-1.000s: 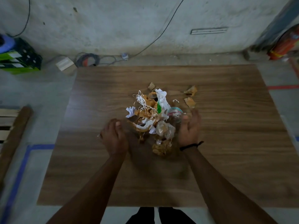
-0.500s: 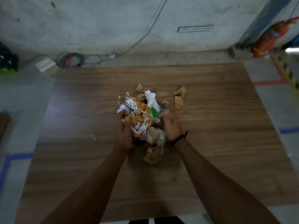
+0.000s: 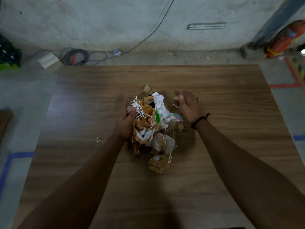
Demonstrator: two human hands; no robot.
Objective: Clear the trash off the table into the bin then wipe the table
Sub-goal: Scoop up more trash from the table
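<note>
Trash (image 3: 153,126): heaped at the centre of the table (image 3: 231,154), a tangle of brown paper scraps, white shreds, crumpled white paper with a green mark, and clear plastic bags. Rests on the wood, with its tail end trailing toward the table's near edge.

Left hand (image 3: 125,123): clasps the trash from the table's left side, fingers curled round the heap, thumb dug into the white shreds.

Right hand (image 3: 189,106): lies palm down on the table, just right of centre and toward the far edge, fingers bent over a brown scrap (image 3: 176,97). Too blurred to tell whether it grips the scrap or only covers it. Wears a black band (image 3: 200,120) at the wrist.

One stray shred (image 3: 99,139): loose on the table, left of centre.

Beyond the table's far edge, on the floor: coiled cable (image 3: 77,57) and a pale box (image 3: 47,60). Off the far right corner: an orange extinguisher (image 3: 283,40). Off the far left corner: a black-and-green crate (image 3: 8,53). Red tape (image 3: 283,85) on the floor past the right edge, blue tape (image 3: 18,155) past the left.
</note>
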